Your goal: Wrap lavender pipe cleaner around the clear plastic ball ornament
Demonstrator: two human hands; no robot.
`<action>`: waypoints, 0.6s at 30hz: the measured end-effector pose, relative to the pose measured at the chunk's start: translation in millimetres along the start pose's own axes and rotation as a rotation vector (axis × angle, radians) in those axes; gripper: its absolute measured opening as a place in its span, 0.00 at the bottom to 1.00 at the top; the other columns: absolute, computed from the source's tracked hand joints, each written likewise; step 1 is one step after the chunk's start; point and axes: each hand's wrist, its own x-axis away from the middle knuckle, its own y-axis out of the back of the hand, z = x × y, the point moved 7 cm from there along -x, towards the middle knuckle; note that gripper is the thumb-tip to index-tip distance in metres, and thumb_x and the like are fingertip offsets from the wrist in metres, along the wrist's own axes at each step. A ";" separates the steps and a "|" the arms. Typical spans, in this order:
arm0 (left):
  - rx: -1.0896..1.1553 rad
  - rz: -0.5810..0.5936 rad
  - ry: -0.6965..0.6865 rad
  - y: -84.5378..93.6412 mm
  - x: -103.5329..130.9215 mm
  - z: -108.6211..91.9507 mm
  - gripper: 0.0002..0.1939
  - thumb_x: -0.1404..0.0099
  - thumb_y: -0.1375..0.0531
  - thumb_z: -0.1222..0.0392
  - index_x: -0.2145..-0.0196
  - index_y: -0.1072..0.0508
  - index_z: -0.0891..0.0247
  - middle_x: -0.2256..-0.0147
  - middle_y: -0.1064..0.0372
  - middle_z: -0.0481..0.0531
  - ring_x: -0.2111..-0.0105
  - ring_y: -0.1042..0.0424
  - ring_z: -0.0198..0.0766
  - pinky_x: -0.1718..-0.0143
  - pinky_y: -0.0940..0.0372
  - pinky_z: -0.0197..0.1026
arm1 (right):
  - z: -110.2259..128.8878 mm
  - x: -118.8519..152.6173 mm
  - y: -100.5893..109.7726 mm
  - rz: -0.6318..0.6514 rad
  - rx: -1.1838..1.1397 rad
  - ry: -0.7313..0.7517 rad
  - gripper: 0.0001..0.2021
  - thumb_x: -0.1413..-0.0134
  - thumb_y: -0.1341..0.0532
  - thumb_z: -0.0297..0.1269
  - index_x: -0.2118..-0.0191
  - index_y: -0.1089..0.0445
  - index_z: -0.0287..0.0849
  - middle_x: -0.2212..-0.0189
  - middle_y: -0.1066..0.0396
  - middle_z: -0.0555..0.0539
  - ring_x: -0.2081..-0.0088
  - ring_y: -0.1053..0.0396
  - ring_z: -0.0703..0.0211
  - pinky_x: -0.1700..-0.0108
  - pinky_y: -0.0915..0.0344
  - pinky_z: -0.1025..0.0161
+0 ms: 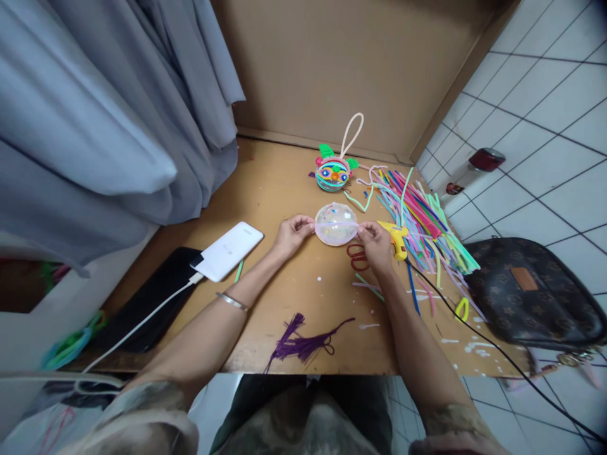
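Observation:
A clear round ball point(336, 235) with small coloured specks sits on the table between my hands. Across its front runs a pale lilac pipe cleaner point(336, 224). My left hand point(294, 235) pinches the strip's left end at the ball's side. On the opposite side, my right hand point(374, 241) has its thumb and fingers closed on the other end. Beside the right hand lie a yellow glue gun point(399, 239) and red-handled scissors point(356, 256), both partly hidden by it. Behind the ball stands a decorated ball point(332, 178) with eyes, green ears and a cream loop.
Many coloured pipe cleaners point(422, 215) are heaped at the right, near a dark patterned bag point(535, 294). Purple tassels point(298, 344) lie by the front edge. At left are a white power bank point(227, 251) with a cable and a black tablet-like slab point(152, 303). A black cord crosses the right side.

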 end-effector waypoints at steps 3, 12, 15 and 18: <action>-0.022 -0.023 -0.025 -0.4 -0.2 0.1 0.11 0.46 0.32 0.55 0.71 0.25 0.65 0.75 0.26 0.49 0.73 0.30 0.34 0.66 0.33 0.38 | -5.4 -1.7 -0.4 -0.002 -0.015 -0.027 0.16 0.54 0.34 0.52 0.71 0.33 0.44 0.76 0.31 0.51 0.73 0.33 0.61 0.68 0.35 0.63; -0.079 -0.023 -0.030 -3.5 2.0 0.1 0.18 0.49 0.31 0.47 0.69 0.25 0.64 0.75 0.28 0.49 0.74 0.33 0.33 0.68 0.37 0.38 | -11.9 -4.4 3.0 -0.079 -0.051 -0.043 0.16 0.57 0.33 0.51 0.73 0.33 0.44 0.79 0.31 0.53 0.75 0.35 0.63 0.68 0.36 0.64; -0.068 -0.016 -0.032 -4.6 2.5 -0.3 0.22 0.52 0.29 0.44 0.69 0.26 0.64 0.74 0.28 0.48 0.74 0.33 0.33 0.68 0.36 0.37 | -11.4 -3.8 3.4 -0.091 -0.059 -0.041 0.16 0.58 0.33 0.51 0.73 0.33 0.43 0.79 0.31 0.53 0.75 0.35 0.64 0.69 0.37 0.65; -0.040 -0.016 -0.029 -4.2 2.4 0.0 0.24 0.54 0.28 0.43 0.69 0.26 0.64 0.73 0.27 0.48 0.73 0.32 0.33 0.67 0.35 0.37 | -12.1 -3.4 3.0 -0.086 -0.080 -0.047 0.15 0.58 0.33 0.50 0.73 0.32 0.43 0.79 0.31 0.53 0.75 0.35 0.64 0.70 0.38 0.66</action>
